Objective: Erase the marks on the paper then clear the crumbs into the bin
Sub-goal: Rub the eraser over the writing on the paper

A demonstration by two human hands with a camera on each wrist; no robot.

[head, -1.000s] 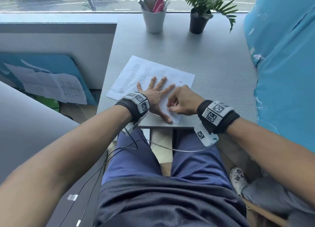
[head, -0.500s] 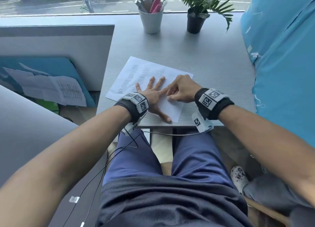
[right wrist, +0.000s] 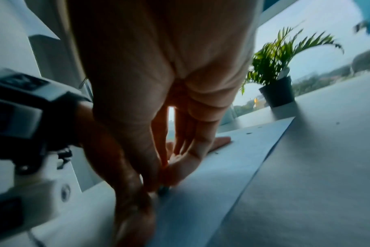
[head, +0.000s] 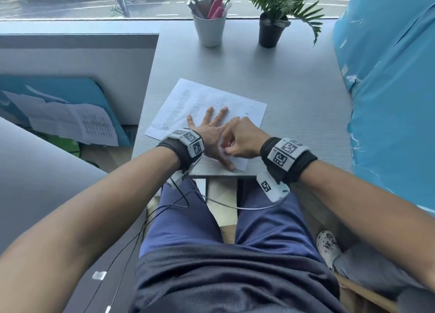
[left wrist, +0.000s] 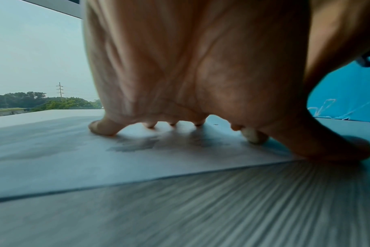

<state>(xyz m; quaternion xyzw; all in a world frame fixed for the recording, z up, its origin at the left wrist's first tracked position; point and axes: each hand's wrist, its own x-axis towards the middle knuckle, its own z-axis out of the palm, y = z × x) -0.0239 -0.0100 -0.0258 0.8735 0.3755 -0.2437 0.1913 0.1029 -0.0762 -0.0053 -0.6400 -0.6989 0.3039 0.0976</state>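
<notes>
A white printed paper lies at an angle near the front edge of the grey desk. My left hand lies flat on it with the fingers spread, holding it down. My right hand pinches a small whitish eraser and presses it onto the paper between my left thumb and forefinger. Two short dark marks show near the paper's right edge. Tiny dark crumbs dot the sheet beyond my fingers. In the right wrist view the eraser tip is mostly hidden by my fingers.
A white cup of pens and a potted plant stand at the back by the window. Blue cloth borders the desk on the right. On the left, loose papers lie on a blue board below desk level.
My right hand slid away along the paper toward my left fingertips, then came back toward me to the gap by the left thumb. The left hand has stayed flat on the paper.
</notes>
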